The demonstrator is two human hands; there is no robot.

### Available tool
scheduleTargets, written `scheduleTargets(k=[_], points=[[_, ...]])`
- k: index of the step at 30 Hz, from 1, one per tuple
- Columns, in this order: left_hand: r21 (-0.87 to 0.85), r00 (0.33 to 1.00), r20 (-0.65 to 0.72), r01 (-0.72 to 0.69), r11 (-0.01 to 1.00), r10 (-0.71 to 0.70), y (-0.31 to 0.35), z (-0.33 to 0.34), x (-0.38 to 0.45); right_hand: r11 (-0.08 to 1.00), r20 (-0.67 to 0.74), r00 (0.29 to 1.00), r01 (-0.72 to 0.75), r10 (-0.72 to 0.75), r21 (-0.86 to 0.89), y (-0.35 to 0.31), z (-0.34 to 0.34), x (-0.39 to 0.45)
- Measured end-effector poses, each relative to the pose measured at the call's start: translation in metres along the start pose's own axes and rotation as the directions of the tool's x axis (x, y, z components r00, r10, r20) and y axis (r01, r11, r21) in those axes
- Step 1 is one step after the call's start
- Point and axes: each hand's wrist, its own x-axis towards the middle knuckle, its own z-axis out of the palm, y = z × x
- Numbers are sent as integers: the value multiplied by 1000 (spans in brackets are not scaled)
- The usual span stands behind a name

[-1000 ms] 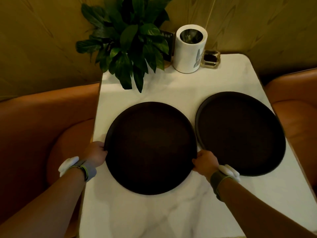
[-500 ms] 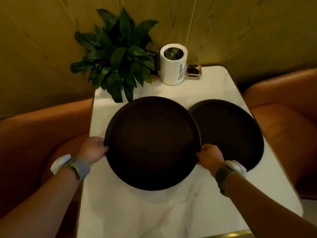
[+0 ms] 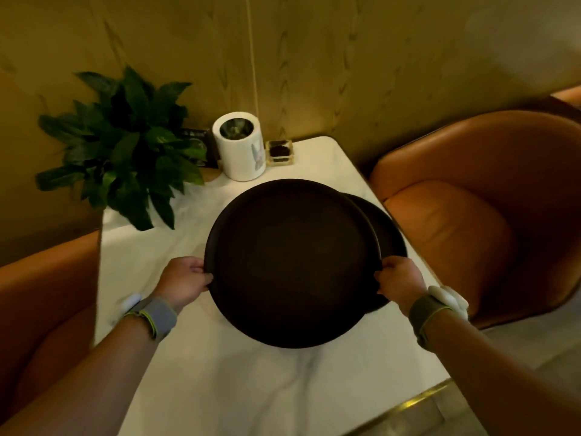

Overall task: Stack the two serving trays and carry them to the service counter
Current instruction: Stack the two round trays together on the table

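Observation:
Two round dark serving trays are over the white marble table (image 3: 220, 379). The upper tray (image 3: 292, 262) is lifted and held level above the lower tray (image 3: 391, 234), covering most of it. Only a crescent of the lower tray shows at the right, lying on the table. My left hand (image 3: 185, 280) grips the upper tray's left rim. My right hand (image 3: 397, 283) grips its right rim, with the fingers curled under the edge. Both wrists wear bands.
A leafy green plant (image 3: 125, 152) stands at the table's back left. Beside it are a white cylindrical holder (image 3: 240, 147) and a small glass dish (image 3: 279, 151). Orange upholstered seats flank the table on the left (image 3: 47, 294) and right (image 3: 487, 199). A wood-panelled wall runs behind.
Both hands have lifted the left tray off the table and carried it to the right, over the other tray. The camera has pulled back and up.

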Motion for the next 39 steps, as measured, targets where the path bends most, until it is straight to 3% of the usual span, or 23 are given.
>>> scheduleTargets(k=[5,14,24,39], points=[[10,1000,-2,-3,1000,3,23,45,6,999,-22,999,26,-27,-32,8,-37,35],[57,999,-30,34,998,-33,36,110,32,982,77,996,51,-38,-182,17,-70,102],[415,994,-111,25,910,23,20,153,45,940,101,995,38,-4,-340,38,-54,150],[317,976,-180,172,933,-119,6,172,46,979,26,1000,-2,7,-206,55,-42,157]])
